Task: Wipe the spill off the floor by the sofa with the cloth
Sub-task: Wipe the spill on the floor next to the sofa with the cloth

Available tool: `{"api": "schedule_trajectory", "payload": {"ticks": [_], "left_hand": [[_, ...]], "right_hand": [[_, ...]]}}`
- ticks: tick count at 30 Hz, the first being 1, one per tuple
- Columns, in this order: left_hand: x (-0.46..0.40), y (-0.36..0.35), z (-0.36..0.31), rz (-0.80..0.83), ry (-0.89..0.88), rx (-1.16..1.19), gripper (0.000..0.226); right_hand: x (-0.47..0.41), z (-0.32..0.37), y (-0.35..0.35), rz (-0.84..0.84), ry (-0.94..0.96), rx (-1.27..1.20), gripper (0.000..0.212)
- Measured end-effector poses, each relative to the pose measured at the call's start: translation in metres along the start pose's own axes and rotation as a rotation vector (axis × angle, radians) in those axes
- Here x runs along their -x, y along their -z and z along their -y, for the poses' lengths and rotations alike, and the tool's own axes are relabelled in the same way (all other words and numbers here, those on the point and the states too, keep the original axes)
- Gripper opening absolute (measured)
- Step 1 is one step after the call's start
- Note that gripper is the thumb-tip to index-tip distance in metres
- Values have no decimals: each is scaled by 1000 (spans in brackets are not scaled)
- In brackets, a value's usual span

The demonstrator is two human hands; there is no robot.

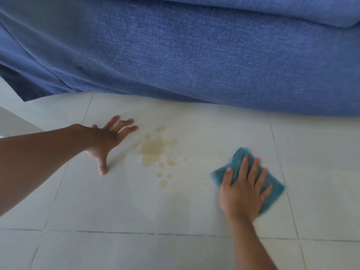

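A pale brown spill (pixel 153 150) with several small droplets around it lies on the white tiled floor (pixel 136 207), just in front of the blue sofa (pixel 194 55). My right hand (pixel 241 191) presses flat on a folded teal cloth (pixel 238 157), which rests on the floor to the right of the spill, apart from it. My left hand (pixel 106 139) is spread flat on the tile left of the spill, fingers apart, holding nothing.
The sofa's fabric base runs across the whole upper half of the view and meets the floor right behind the spill. Dark grout lines cross the tiles. A white edge (pixel 11 114) shows at far left.
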State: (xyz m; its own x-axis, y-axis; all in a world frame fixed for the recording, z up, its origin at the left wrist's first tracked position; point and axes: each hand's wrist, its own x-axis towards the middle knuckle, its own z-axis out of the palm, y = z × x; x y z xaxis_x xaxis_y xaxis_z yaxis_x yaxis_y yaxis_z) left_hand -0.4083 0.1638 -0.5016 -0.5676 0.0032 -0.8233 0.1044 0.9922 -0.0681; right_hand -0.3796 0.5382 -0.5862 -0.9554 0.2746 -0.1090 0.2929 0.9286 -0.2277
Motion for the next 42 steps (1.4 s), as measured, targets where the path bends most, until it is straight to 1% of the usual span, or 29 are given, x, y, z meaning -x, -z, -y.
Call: {"api": "schedule_trajectory", "payload": {"ticks": [2, 3, 5, 8, 9, 10, 11, 13, 15, 17, 19, 22, 24, 26, 27, 28, 30, 32, 34, 36, 38, 40, 42], "left_hand": [[-1, 1, 1, -6, 4, 9, 167], [-2, 2, 1, -10, 3, 8, 167], [-5, 0, 1, -14, -3, 1, 167], [-6, -4, 4, -43, -3, -2, 166], [-6, -4, 4, -57, -9, -6, 165], [-6, -4, 5, -68, -15, -10, 164], [-5, -5, 5, -75, -18, -11, 164], [-6, -6, 3, -83, -13, -11, 165], [-7, -8, 1, -83, 4, -7, 166], [-7, -7, 0, -81, 13, -14, 166], [-8, -7, 2, -77, 6, -10, 166], [-11, -7, 9, -92, -43, 44, 160], [-11, -7, 10, -124, -69, 116, 149], [-10, -7, 5, -155, -57, 151, 137], [-10, -9, 2, -173, -41, 141, 133], [-9, -11, -1, -190, -25, 119, 130], [-10, -15, -5, -216, -9, 75, 127], [-9, -19, -3, -237, -5, 63, 128], [-8, -24, 0, -259, -17, 62, 126], [-8, -31, 6, -273, -42, 62, 115], [-7, -39, 14, -300, -78, 68, 98], [-5, -50, 23, -356, -98, 84, 83], [-2, -60, 28, -405, -89, 117, 74]], "right_hand": [[49, 12, -8, 9, 2, -7, 72], [67, 23, -11, 29, 34, -1, 72], [84, 46, -19, 49, 159, 15, 72], [48, 69, -22, 85, 421, 49, 69], [27, 72, -22, 90, 477, 64, 69], [5, 73, -20, 99, 487, 67, 69], [-13, 73, -18, 111, 448, 61, 68], [-34, 66, -15, 121, 295, 32, 67], [-24, 54, -13, 98, 178, 16, 69], [13, 47, -14, 51, 139, 6, 71], [58, 50, -17, 40, 164, 2, 71], [94, 65, -24, 65, 310, 22, 70], [84, 72, -26, 86, 439, 59, 70], [57, 76, -26, 103, 532, 90, 71], [42, 77, -25, 116, 536, 95, 71], [28, 78, -24, 122, 501, 92, 71], [11, 75, -22, 119, 344, 66, 72], [18, 66, -20, 90, 178, 27, 74], [46, 60, -19, 52, 129, 30, 74], [79, 65, -22, 56, 171, 36, 73], [97, 79, -27, 74, 249, 35, 72], [92, 93, -31, 77, 352, 35, 71], [67, 102, -32, 87, 432, 56, 70]]}}
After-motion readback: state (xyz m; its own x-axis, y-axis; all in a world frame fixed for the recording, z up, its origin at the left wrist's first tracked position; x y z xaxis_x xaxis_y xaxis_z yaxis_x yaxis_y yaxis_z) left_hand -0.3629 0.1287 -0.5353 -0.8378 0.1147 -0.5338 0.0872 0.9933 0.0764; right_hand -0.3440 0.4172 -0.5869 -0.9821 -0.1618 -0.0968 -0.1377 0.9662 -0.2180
